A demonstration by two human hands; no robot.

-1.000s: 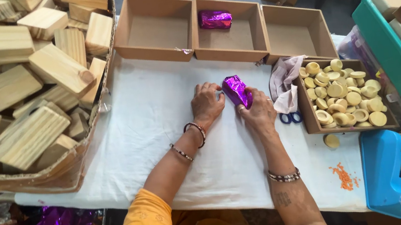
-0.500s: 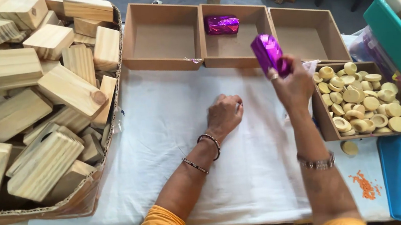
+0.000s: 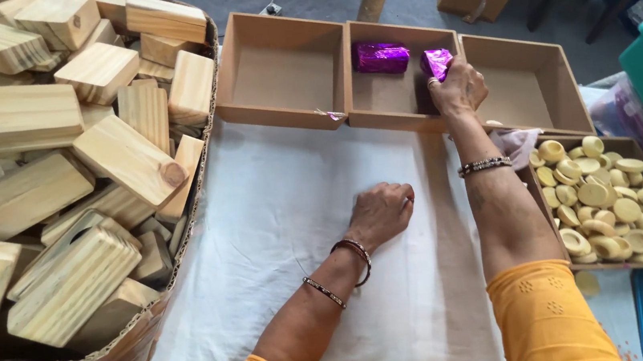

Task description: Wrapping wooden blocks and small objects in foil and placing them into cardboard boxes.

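A big cardboard box of wooden blocks point(image 3: 54, 170) fills the 9 o'clock side. The table point(image 3: 276, 210), under a white cloth, takes the middle. Three brown trays sit at 12 o'clock; the middle tray point(image 3: 385, 105) holds a purple foil parcel point(image 3: 380, 58). The right hand point(image 3: 458, 86) grips a second purple parcel point(image 3: 437, 62) at that tray's right edge. The left hand point(image 3: 380, 212) rests loosely curled on the cloth, holding nothing

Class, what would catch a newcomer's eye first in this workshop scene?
The shiny purple foil parcel in the right hand, reaching into the middle brown box beside a second foil parcel. Then the heap of pale wooden blocks at left, and the round yellow discs boxed at right.
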